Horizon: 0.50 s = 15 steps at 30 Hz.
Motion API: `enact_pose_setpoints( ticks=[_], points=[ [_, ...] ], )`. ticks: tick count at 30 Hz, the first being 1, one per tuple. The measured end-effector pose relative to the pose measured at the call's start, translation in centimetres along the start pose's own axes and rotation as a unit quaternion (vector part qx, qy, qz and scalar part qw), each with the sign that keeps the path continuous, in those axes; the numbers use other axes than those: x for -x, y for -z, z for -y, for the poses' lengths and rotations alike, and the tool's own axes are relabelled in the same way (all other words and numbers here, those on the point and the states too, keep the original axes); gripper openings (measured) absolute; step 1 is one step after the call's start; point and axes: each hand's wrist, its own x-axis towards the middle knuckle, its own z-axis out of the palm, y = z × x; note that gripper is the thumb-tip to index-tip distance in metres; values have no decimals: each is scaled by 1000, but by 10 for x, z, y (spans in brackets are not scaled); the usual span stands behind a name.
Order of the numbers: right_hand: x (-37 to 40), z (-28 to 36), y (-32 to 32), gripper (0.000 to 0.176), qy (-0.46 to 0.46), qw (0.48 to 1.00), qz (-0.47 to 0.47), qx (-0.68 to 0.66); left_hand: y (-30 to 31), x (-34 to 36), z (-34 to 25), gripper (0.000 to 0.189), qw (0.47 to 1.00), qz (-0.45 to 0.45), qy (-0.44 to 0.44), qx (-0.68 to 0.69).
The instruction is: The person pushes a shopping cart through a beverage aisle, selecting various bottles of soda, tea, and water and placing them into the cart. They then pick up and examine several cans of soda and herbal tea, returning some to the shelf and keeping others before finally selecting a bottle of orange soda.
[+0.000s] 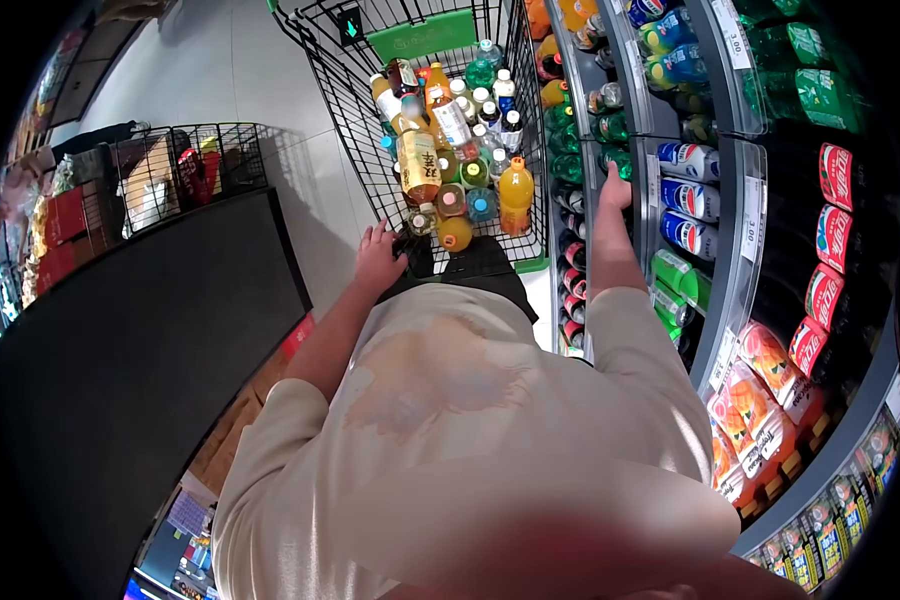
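My left hand (378,258) is closed over the near left corner of the shopping cart (332,125), at its dark handle. At the drinks shelf on the right, my right hand (616,190) has its thumb against a green bottle (620,160); its other fingers are mostly hidden. Several bottles fill the cart: a large amber bottle with a yellow label (418,165), an orange juice bottle (516,195), and smaller ones with white or dark caps.
Shelf rows beside me hold blue cans (690,195), green cans (676,272), dark bottles with red labels (830,235) and orange-printed packs (755,410). Grey shelf edges carry price tags (732,35). To the left stand a black panel (150,350) and a wire basket (240,160) with goods.
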Motion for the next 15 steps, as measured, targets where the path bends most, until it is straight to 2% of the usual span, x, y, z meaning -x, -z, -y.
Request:
enact_pose_setpoints(
  ticks=[3, 4, 7, 11, 12, 13, 15],
  points=[
    [-13, 5, -7, 69, -30, 996, 21, 77, 2, -7, 0, 57, 996, -69, 9, 46],
    [-16, 0, -14, 70, 8, 999, -5, 40, 3, -12, 1, 61, 993, -100, 13, 65],
    [-22, -2, -16, 81, 4, 998, 27, 62, 14, -36, 9, 70, 979, -112, 70, 156],
    [-26, 6, -10, 78, -16, 996, 40, 75, 11, -97, 39, 78, 955, -147, 118, 231],
    [-52, -22, -31, 78, 6, 998, 55, 11, 15, -114, 43, 78, 946, -165, 127, 250],
    [-52, -8, -19, 78, -7, 993, 82, 89, 24, -131, 43, 78, 936, -182, 135, 269],
    [-46, 7, -10, 78, -31, 992, 98, 69, 35, -170, 53, 71, 927, -178, 178, 279]
  ],
)
